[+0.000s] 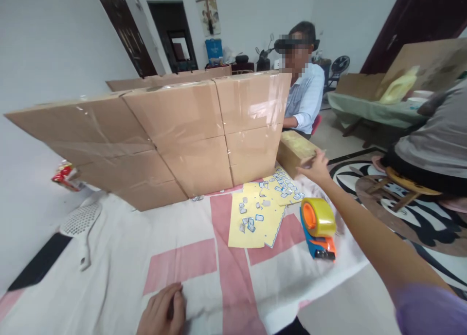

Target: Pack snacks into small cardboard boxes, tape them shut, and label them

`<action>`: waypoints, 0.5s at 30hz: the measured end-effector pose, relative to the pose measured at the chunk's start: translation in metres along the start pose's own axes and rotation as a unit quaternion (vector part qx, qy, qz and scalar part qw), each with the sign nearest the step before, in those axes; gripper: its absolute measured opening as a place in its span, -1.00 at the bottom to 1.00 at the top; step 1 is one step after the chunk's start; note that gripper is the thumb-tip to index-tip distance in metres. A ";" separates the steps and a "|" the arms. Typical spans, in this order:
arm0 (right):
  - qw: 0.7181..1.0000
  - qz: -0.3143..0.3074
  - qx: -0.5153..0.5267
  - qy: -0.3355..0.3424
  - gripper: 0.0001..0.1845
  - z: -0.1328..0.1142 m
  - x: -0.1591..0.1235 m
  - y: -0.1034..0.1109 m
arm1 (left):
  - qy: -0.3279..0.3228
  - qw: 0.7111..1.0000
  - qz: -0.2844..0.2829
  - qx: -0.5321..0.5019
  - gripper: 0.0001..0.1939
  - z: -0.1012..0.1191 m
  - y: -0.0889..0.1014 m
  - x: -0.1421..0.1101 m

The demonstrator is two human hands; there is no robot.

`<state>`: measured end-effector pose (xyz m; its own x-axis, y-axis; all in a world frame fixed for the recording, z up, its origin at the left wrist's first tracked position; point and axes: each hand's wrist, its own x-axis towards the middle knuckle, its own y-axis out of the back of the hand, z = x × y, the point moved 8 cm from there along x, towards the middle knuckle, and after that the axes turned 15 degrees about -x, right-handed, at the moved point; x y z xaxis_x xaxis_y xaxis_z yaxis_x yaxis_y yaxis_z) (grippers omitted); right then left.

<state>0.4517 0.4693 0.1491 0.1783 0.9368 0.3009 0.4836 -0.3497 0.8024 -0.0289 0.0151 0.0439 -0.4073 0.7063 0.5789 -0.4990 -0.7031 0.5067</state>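
My left hand (164,309) rests on the tablecloth at the bottom, its fingers loosely curled together with nothing visible in them. Stretched out to the far right corner of the table, my right hand (316,168) grips the near end of a small cardboard box (295,147); some fingertips are hard to make out. Left of that box stands a wall of taped cardboard boxes (186,140). Yellow sheets (248,237) with small blue-edged stickers or cutouts lie in front of it. Below my right forearm is a tape dispenser (317,228) with a roll of clear yellowish tape.
A white slotted spoon (82,223) lies on the tablecloth (120,257) at left, beside a dark flat object (40,262). A person in a light shirt (308,94) sits behind the boxes. Another person (434,135) sits on a wooden stool (412,184) at right.
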 end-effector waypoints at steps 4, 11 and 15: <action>0.999 -0.029 -0.026 0.000 -0.20 -0.064 0.033 0.006 | 0.049 0.998 0.000 -0.041 -0.86 0.004 0.000 -0.005; 0.956 0.000 -0.020 0.291 -0.86 -0.130 -0.201 0.009 | 0.218 0.952 0.179 -0.116 -0.67 -0.049 0.085 0.023; 0.870 -0.034 0.036 0.490 -0.81 -0.132 -0.391 -0.038 | 0.169 0.956 0.216 -0.106 -0.65 -0.091 0.139 0.124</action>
<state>0.2502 0.1164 0.0688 -0.6527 0.4914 0.5766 0.5225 -0.2591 0.8123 -0.2182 0.0129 0.1283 -0.8169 0.3644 0.4471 -0.3566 -0.9283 0.1051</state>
